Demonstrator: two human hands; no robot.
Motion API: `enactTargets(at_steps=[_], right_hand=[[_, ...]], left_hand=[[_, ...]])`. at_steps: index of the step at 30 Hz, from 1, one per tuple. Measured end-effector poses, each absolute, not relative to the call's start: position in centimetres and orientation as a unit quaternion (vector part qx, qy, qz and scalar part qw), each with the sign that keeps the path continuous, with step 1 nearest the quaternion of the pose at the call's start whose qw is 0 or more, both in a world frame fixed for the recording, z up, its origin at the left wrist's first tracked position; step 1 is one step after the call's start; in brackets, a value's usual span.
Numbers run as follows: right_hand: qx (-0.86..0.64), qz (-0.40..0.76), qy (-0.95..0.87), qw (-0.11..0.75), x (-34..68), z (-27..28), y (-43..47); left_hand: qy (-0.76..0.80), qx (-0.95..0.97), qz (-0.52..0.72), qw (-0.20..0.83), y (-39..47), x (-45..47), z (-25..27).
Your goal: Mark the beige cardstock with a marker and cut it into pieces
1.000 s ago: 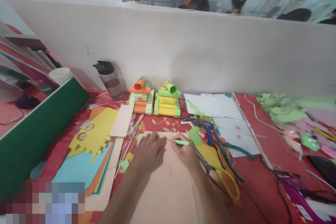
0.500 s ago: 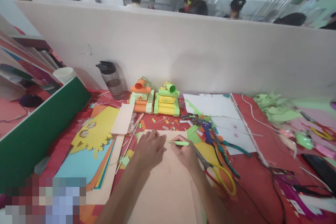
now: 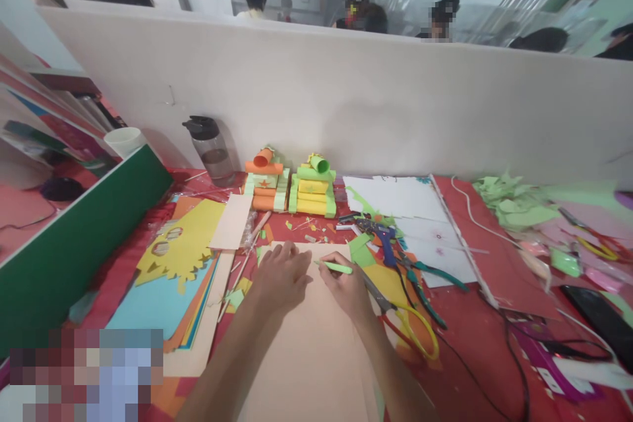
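A long sheet of pale peach paper [image 3: 301, 369] lies lengthwise in front of me. My left hand [image 3: 284, 277] rests on its upper left part, fingers spread over the surface and pressing it down. Close by on the right, my right hand [image 3: 343, 287] pinches a light green pen [image 3: 337, 267]. The pen's tip points left at the paper, near my left fingertips; whether it touches I cannot tell. Scissors [image 3: 410, 323] with yellow and red handles lie just right of my right wrist, partly on orange and yellow paper.
Two rolled-paper models [image 3: 312, 188] stand behind the sheet, beside a water bottle [image 3: 210, 151]. Coloured paper [image 3: 163, 297] is stacked at left, by a green panel [image 3: 74, 231]. A blue glue gun [image 3: 387, 244], teal-handled pliers [image 3: 430, 293] and a phone [image 3: 596, 313] lie at right. A white partition [image 3: 316, 99] stands behind.
The pen has tilted a little, its back end lower, and my right hand has shifted slightly left. My left hand stays on the paper. The whole view has moved slightly.
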State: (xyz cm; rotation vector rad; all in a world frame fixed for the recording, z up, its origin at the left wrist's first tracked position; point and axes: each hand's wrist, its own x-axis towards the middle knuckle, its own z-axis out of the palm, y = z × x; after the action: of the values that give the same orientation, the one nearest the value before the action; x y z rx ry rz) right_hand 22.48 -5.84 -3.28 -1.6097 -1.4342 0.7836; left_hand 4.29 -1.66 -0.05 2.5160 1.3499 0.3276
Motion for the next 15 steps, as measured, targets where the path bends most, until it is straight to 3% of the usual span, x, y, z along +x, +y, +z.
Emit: enactTargets(at_steps=[15], right_hand=[[-0.64,0.312,-0.576,0.403,22.47,-3.02,-6.8]], left_hand=[[0.479,0.864,0.095,0.122,-2.06,4.54,0.19]])
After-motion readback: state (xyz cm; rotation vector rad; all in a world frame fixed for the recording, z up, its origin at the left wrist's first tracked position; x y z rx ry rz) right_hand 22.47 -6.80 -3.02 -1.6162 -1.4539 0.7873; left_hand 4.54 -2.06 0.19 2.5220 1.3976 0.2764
